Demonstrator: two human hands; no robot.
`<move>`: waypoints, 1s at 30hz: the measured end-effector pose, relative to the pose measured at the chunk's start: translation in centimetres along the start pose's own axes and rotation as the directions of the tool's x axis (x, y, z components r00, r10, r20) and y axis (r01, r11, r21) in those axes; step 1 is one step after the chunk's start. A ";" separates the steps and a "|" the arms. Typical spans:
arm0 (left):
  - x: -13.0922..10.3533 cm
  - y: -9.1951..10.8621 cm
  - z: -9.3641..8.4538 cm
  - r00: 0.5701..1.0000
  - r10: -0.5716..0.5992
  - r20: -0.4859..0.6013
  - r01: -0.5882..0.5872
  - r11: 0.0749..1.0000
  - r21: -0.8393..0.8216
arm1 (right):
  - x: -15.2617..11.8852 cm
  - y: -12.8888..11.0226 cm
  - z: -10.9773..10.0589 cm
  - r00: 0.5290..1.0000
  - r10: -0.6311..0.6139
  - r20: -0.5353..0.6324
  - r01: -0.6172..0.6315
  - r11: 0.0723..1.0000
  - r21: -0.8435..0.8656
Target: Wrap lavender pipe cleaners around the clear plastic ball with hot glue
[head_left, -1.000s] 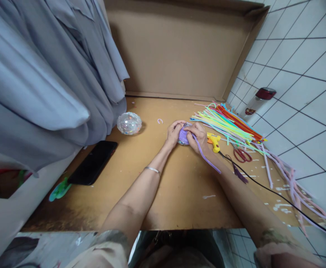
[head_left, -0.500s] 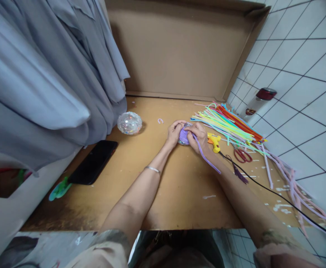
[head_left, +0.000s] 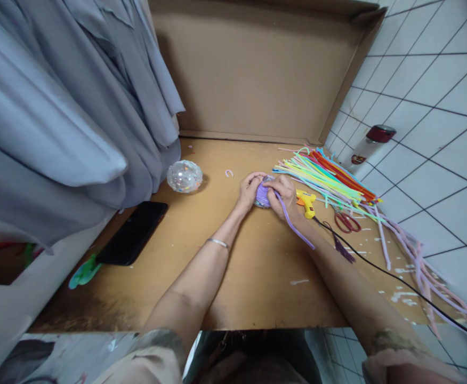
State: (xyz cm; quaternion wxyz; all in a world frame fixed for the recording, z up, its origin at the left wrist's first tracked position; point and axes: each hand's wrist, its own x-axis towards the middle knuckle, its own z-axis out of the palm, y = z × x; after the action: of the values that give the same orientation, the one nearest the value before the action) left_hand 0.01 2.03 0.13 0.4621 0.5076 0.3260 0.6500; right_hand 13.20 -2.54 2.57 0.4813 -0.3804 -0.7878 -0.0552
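A round piece covered with purple pipe cleaner (head_left: 263, 196) is between my two hands, above the middle of the wooden table. My left hand (head_left: 250, 190) has its fingers closed on the left edge of the piece. On the other side, my right hand (head_left: 283, 194) presses its fingers on the top and right of it. A loose purple strand (head_left: 297, 230) runs from under my right hand down over the right wrist. Just right of that hand lies a yellow glue gun (head_left: 307, 204). A clear bowl-like ball (head_left: 184, 176) stands to the left.
Colourful pipe cleaners (head_left: 329, 178) and red-handled scissors (head_left: 347, 222) lie right, crossed lower down by a black cord (head_left: 381, 271). A black phone (head_left: 133, 233) rests left, near a grey curtain (head_left: 57, 117). Cardboard (head_left: 257, 69) stands behind; a jar (head_left: 371, 144) is by the tiled wall.
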 end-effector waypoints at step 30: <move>-0.2 0.1 0.1 1.000 -0.015 -0.019 0.015 1.000 -0.008 | -0.1 -0.2 0.0 0.999 0.044 0.020 -0.044 0.999 0.007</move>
State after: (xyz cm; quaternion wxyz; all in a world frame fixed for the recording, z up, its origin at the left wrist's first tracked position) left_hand 0.10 1.80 0.21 0.4660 0.4972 0.3313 0.6526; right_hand 13.11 -2.70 2.56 0.4759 -0.3966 -0.7841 -0.0379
